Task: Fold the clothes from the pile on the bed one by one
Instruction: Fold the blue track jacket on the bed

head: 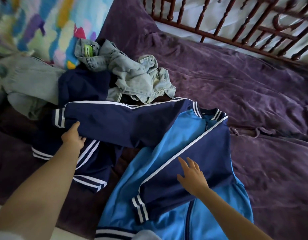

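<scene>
- Gripping a navy sleeve of the jacket (141, 167) near its striped cuff, the left hand (72, 135) sits mid-left of the frame, thumb on top.
- Right hand (191, 177) lies flat, fingers spread, on the other sleeve, which is folded across the light-blue front, lower centre.
- Pile (130, 75) of jeans and dark clothes sits just above, on the purple bed (253, 84).

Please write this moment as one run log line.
step: folding track jacket | left hand: grips outstretched sleeve | right hand: open over folded sleeve | pile: jeans unfolded
</scene>
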`<state>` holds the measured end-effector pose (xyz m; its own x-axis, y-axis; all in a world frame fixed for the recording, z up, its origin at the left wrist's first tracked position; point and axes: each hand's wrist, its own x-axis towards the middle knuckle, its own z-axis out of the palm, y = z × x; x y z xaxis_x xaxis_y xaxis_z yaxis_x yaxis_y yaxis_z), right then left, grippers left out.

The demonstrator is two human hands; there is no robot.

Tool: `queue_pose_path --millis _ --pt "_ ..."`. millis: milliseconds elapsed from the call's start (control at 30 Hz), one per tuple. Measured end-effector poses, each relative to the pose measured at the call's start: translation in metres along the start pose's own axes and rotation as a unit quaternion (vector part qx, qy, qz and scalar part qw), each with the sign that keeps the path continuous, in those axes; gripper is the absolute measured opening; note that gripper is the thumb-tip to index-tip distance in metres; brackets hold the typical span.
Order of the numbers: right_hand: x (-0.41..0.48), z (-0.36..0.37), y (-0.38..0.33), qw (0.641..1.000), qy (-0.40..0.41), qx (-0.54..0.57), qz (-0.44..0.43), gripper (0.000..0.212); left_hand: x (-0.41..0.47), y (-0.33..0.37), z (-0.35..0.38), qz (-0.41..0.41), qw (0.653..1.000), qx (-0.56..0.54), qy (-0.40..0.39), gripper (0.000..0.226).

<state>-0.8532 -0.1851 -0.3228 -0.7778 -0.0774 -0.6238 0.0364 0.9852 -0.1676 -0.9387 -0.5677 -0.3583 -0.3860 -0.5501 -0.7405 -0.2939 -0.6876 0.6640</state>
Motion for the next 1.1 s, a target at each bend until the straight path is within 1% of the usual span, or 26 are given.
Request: queue_pose_path --millis 67,100,133,200,267,300,367,400,467,500,533,567,600,633,700,733,767,833,900,967,1033,1067,1100 --pt "0.003 -0.005 -0.009 1.000 0.001 0.008 -0.003 0.064 -0.005 0.007 0.003 -0.002 1.000 -0.005 0.023 0.038" --pt "0.003 -0.008 -0.012 1.000 0.003 0.013 -0.004 0.064 -0.010 0.011 0.005 0.013 1.000 -0.013 0.022 0.037" --pt "0.003 -0.010 -0.014 1.000 0.006 0.021 -0.005 0.063 -0.015 0.016 0.008 0.043 0.999 -0.020 0.009 0.036" --pt "0.001 -0.016 -0.017 0.998 0.019 0.056 -0.005 0.063 -0.034 0.022 0.018 0.129 0.991 -0.013 -0.045 0.033" --pt "-0.003 -0.025 -0.022 0.989 0.037 0.143 -0.004 0.060 -0.059 0.022 0.029 0.217 0.971 0.032 -0.100 0.031" --pt "-0.007 -0.033 -0.026 0.976 0.050 0.211 0.000 0.058 -0.074 0.019 0.035 0.263 0.954 0.068 -0.127 0.030" --pt "-0.015 -0.051 -0.036 0.929 0.069 0.363 0.005 0.049 -0.108 0.006 0.046 0.350 0.909 0.137 -0.182 0.032" --pt "-0.021 -0.062 -0.041 0.895 0.073 0.440 0.003 0.041 -0.127 -0.003 0.052 0.386 0.883 0.160 -0.216 0.035" --pt "-0.034 -0.086 -0.044 0.802 0.066 0.594 -0.012 0.022 -0.169 -0.024 0.062 0.438 0.824 0.199 -0.299 0.044" --pt "-0.041 -0.097 -0.043 0.755 0.063 0.653 -0.022 0.019 -0.189 -0.036 0.065 0.455 0.789 0.222 -0.349 0.046" --pt "-0.048 -0.106 -0.039 0.717 0.065 0.693 -0.031 0.021 -0.207 -0.049 0.067 0.472 0.747 0.248 -0.397 0.047" --pt "-0.054 -0.114 -0.033 0.690 0.067 0.719 -0.038 0.026 -0.223 -0.061 0.069 0.487 0.706 0.271 -0.436 0.048" --pt "-0.060 -0.120 -0.025 0.671 0.071 0.737 -0.036 0.031 -0.237 -0.073 0.070 0.497 0.674 0.287 -0.464 0.048" --pt "-0.066 -0.124 -0.016 0.658 0.078 0.749 -0.026 0.035 -0.249 -0.083 0.070 0.501 0.654 0.299 -0.482 0.047" --pt "-0.078 -0.125 0.005 0.649 0.092 0.755 -0.001 0.042 -0.267 -0.100 0.071 0.508 0.626 0.321 -0.497 0.044" --pt "-0.083 -0.124 0.016 0.654 0.096 0.750 0.009 0.043 -0.273 -0.108 0.071 0.515 0.609 0.337 -0.501 0.043" --pt "-0.088 -0.123 0.026 0.663 0.101 0.741 0.021 0.042 -0.279 -0.116 0.070 0.522 0.590 0.356 -0.503 0.045" --pt "-0.098 -0.119 0.041 0.683 0.118 0.719 0.049 0.031 -0.289 -0.130 0.068 0.542 0.549 0.394 -0.499 0.050" --pt "-0.105 -0.116 0.051 0.695 0.131 0.703 0.076 0.025 -0.299 -0.141 0.064 0.562 0.513 0.422 -0.493 0.051" --pt "-0.110 -0.114 0.059 0.698 0.136 0.696 0.094 0.029 -0.306 -0.150 0.058 0.586 0.475 0.440 -0.488 0.051" --pt "-0.115 -0.112 0.065 0.711 0.151 0.678 0.105 0.039 -0.311 -0.158 0.051 0.612 0.449 0.448 -0.473 0.052" --pt "-0.117 -0.110 0.067 0.726 0.163 0.660 0.106 0.043 -0.314 -0.162 0.049 0.624 0.439 0.449 -0.465 0.054" --pt "-0.118 -0.106 0.068 0.751 0.176 0.628 0.108 0.047 -0.316 -0.166 0.046 0.634 0.430 0.450 -0.459 0.056"
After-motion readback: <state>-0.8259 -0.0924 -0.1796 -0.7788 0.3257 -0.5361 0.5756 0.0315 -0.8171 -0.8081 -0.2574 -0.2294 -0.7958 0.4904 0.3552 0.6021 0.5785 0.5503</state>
